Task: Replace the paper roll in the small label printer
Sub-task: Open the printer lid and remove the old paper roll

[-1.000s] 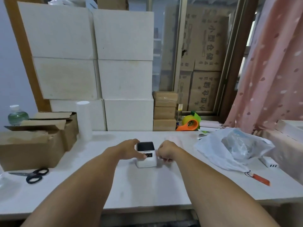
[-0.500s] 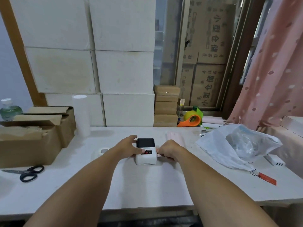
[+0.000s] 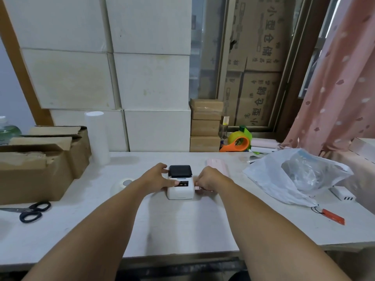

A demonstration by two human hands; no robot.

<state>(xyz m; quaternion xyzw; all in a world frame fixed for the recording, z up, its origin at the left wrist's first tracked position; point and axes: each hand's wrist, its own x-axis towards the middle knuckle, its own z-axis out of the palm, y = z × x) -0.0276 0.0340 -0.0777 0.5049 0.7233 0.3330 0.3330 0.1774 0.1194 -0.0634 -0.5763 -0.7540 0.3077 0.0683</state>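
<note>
Unmoved: white printer [image 3: 180,184], black lid shut; 2 hands [image 3: 156,178] clasping its sides.

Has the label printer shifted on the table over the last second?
Cannot tell. The camera moved, but the label printer keeps about the same spot relative to the scissors and plastic bag.

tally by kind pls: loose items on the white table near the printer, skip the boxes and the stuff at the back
label printer: 1
scissors: 1
white tape roll: 1
pink paper roll: 1
tall white roll: 1
plastic bag: 1
orange tag: 1
white adapter: 1
Total: 8
</note>
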